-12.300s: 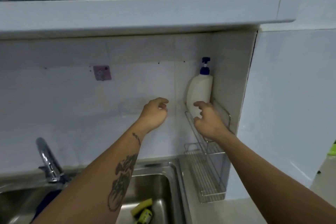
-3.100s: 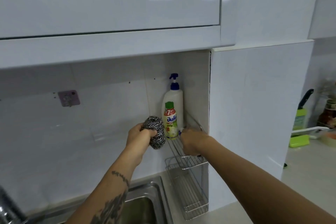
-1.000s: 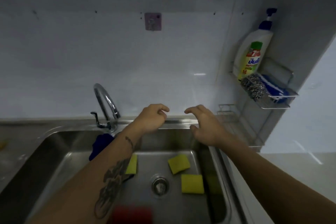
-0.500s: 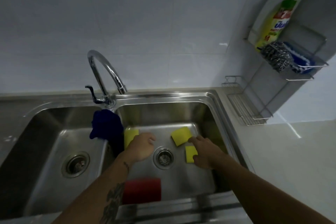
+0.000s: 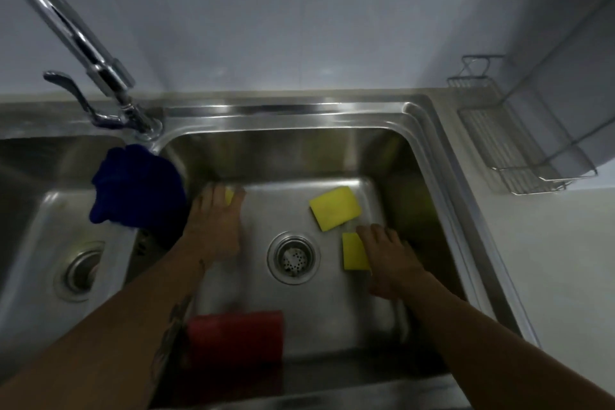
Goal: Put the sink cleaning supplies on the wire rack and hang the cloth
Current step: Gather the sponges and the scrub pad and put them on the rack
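A steel double sink (image 5: 419, 130) fills the frame under white tiles. The left hand (image 5: 214, 226) has its grip closing on a yellow sponge (image 5: 229, 197); the right hand (image 5: 391, 258), loosely spread, touches another sponge (image 5: 353, 251). The blue cloth (image 5: 139, 188) drapes over the divider; the wire rack (image 5: 512, 150) stands on the desk at right.

A stainless steel sink basin (image 5: 332, 146) holds three yellow rectangular sponges (image 5: 334, 207), a red rectangular sponge (image 5: 234, 336), with a dark blue cloth (image 5: 139, 188) draped over its divider.
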A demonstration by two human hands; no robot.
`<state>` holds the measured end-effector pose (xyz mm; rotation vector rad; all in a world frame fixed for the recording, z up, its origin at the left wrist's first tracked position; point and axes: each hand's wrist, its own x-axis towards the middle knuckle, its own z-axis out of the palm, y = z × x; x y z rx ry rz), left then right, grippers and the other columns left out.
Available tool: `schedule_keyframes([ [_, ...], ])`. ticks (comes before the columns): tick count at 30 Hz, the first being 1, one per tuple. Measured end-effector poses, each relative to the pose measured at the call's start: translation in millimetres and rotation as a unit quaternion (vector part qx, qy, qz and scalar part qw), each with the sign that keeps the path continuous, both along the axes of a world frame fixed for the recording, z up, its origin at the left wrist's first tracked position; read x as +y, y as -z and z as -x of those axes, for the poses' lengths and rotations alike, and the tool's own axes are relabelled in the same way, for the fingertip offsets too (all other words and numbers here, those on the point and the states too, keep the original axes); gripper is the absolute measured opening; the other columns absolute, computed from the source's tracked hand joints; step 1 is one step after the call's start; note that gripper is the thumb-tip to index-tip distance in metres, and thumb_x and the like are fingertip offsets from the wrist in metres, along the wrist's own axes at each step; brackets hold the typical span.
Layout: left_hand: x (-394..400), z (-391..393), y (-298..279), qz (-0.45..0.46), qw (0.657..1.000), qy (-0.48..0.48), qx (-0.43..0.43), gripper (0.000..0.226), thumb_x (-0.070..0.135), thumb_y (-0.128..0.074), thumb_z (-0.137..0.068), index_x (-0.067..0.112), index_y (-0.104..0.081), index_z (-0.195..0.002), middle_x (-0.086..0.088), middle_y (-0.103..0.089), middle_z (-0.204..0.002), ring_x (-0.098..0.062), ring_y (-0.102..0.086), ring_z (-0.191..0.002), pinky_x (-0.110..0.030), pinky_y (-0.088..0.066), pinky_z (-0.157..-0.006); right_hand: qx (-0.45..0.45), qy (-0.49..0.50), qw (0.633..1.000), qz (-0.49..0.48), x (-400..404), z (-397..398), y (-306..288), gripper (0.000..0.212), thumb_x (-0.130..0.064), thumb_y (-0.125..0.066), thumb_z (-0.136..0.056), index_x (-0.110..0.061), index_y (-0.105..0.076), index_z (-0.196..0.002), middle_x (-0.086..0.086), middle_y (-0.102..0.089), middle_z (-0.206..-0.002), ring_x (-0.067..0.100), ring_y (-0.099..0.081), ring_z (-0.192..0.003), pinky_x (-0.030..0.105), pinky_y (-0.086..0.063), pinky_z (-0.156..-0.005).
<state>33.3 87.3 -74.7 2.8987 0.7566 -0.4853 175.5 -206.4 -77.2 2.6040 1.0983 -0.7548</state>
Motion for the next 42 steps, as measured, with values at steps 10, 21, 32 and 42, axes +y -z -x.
schedule_keyframes([
  [10, 6, -10, 22, -0.112, 0.988, 0.056, 0.086, 0.097, 0.035, -0.066, -0.077, 0.015, -0.007, -0.152, -0.025, -0.019, -0.154, -0.044, -0.015, -0.143, -0.055, -0.014, -0.116, -0.058, -0.041, 0.997, -0.023, 12, -8, 18, 0.089, -0.034, -0.074, -0.059, -0.016, -0.033, -0.135, 0.012, -0.037, -0.137, 0.035, -0.041, -0.124, 0.043, -0.04, -0.096],
  [21, -6, -17, 35, -0.011, 0.994, 0.08, 0.078, 0.096, 0.032, -0.065, -0.073, 0.02, -0.009, -0.15, -0.021, -0.012, -0.153, -0.041, -0.027, -0.133, -0.048, -0.029, -0.108, -0.107, -0.129, 0.982, -0.085, 81, -61, 19, 0.097, -0.031, -0.072, -0.065, -0.029, -0.022, -0.148, 0.013, -0.029, -0.149, 0.04, -0.024, -0.139, 0.049, -0.033, -0.107],
  [32, -29, -20, 8, 0.19, 0.981, 0.037, -0.022, 0.106, 0.027, -0.063, -0.069, 0.021, 0.002, -0.152, 0.003, -0.007, -0.157, -0.034, 0.002, -0.146, -0.052, -0.021, -0.116, -0.015, -0.053, 0.997, -0.049, 73, -43, 32, 0.103, -0.044, -0.07, -0.067, -0.032, -0.012, -0.152, 0.012, -0.033, -0.143, 0.04, -0.04, -0.123, 0.049, -0.04, -0.101],
  [42, -78, -39, -29, 0.154, 0.953, 0.195, -0.172, 0.102, 0.024, -0.065, -0.066, 0.01, -0.013, -0.152, -0.005, -0.021, -0.154, -0.028, -0.013, -0.14, -0.04, -0.035, -0.111, 0.348, 0.431, 0.747, -0.368, 49, -21, -28, 0.059, -0.021, -0.071, -0.075, -0.021, -0.056, -0.132, 0.014, -0.06, -0.128, 0.026, -0.061, -0.111, 0.034, -0.048, -0.082],
])
